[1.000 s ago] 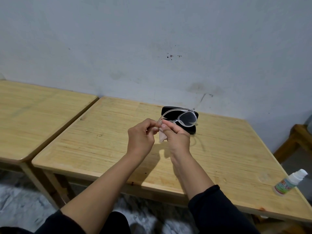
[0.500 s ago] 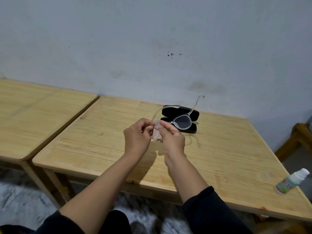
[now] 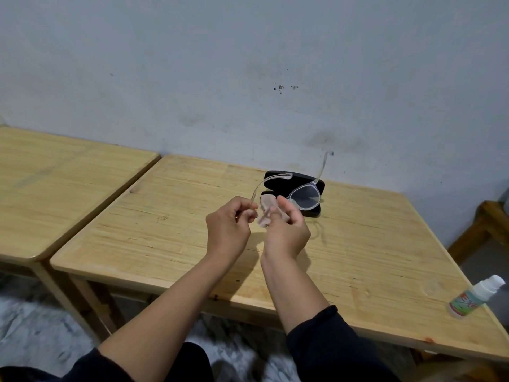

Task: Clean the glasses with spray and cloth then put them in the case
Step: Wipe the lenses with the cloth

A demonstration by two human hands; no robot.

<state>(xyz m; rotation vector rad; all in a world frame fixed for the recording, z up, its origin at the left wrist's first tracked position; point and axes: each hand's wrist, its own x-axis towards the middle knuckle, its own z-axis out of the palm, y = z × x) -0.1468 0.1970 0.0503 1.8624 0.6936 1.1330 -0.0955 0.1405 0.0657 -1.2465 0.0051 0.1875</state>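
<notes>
Glasses: the clear-framed plastic glasses are held in the air above the table, both temple arms unfolded; one lens is seen at 1 o'clock from the hands, in front of the case, while the other lens is covered by cloth and fingers.
Left hand: the left hand is curled, and the end of the near temple arm is pinched between thumb and fingertips.
Right hand: the right hand is closed on the small pale pink cleaning cloth — the cloth is pressed round the covered lens between thumb and fingers.
Case: the black hard glasses case is laid open on the light wooden table, at 12 o'clock from the hands, near the far edge by the grey wall.
Spray: the small white spray bottle with a green label is stood, tilted in the wide-angle view, at 4 o'clock from the hands, near the table's right front corner — well apart from the glasses.
Surroundings: a second light wooden table is placed at 9 o'clock, just beside the first.
</notes>
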